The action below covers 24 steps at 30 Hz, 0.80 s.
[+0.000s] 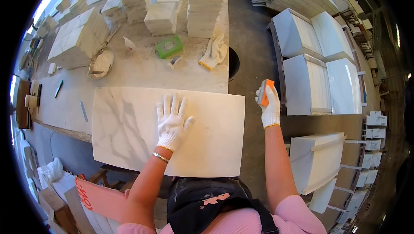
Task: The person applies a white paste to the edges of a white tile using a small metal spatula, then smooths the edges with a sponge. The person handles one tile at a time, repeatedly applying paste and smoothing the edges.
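A large white marble slab (pixel 211 148) with grey veins lies flat in front of me, reaching over the near and right edges of the work table. My left hand (pixel 171 120), in a white knit glove, rests on the slab with its fingers spread. Off to the right of the slab, my right hand (pixel 271 107) is raised in a matching glove. Its fingers are closed round an orange sanding block (pixel 266 91) with a grey face, held apart from the marble.
Beyond the slab on the table (pixel 142 72) are a metal bowl (pixel 101 61) of white paste, a green box (pixel 169 46) and a spare glove (pixel 213 53). Stacked marble tiles (pixel 205 10) stand behind. At right, bundled slabs (pixel 302 85) sit on a pallet; a dark bucket (pixel 233 63) is beside the table.
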Tool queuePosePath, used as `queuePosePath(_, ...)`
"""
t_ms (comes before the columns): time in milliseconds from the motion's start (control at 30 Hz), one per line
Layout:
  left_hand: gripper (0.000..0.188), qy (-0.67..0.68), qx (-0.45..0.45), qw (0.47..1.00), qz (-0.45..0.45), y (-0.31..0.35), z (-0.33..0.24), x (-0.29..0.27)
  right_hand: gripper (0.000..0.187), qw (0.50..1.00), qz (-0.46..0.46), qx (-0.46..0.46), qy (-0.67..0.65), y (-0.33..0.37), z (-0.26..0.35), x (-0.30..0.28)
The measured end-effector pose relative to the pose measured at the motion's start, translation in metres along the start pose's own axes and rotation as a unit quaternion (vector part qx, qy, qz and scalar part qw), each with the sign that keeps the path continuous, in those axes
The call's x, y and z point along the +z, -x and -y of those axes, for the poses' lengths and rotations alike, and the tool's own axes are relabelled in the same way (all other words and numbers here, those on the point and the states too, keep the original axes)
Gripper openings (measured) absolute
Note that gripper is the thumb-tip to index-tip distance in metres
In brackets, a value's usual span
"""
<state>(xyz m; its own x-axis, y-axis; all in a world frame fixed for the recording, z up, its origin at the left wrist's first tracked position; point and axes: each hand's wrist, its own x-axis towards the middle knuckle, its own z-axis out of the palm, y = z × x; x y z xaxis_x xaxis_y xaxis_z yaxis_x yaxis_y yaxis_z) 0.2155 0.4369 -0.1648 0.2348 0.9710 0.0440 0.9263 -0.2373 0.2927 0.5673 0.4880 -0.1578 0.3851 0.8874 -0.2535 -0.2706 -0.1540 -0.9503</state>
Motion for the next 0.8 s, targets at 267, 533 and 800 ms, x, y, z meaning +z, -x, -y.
queuePosePath(267,0.071,0.115,-0.001,0.993,-0.023,0.006,0.012,0.004,0.048,0.999,0.007,0.032,-0.026,0.062,0.026,-0.009)
queuePosePath(533,0.071,0.78,-0.216,0.579,0.102,0.049,-0.01,-0.061,0.075,0.913,0.261,-0.101,0.298,0.149,-0.012,0.13)
queuePosePath(800,0.059,0.739,-0.322,0.592,0.01,0.093,0.081,-0.089,0.083,0.777,0.424,-0.265,0.382,0.2,-0.03,0.226)
